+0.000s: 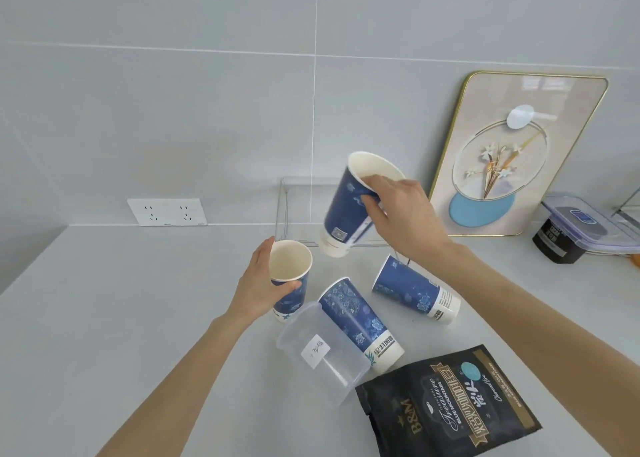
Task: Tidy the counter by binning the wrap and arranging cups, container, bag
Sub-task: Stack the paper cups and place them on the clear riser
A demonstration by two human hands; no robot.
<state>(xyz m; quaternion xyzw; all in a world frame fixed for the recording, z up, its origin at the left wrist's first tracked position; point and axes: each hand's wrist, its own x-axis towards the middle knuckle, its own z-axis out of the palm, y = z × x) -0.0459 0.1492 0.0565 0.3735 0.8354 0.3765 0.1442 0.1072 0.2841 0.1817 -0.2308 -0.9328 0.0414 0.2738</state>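
Black coffee bag lies nearest on the tabletop; left hand grips an upright cup, right hand holds a raised cup.

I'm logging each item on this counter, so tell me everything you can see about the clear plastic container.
The clear plastic container is a see-through, roughly rectangular tub with rounded corners, lying tipped on the grey counter, with no lid on it. A small white label with handwriting is stuck on it. A lying blue paper cup rests against its right side, and the black coffee bag lies just beyond its near corner.
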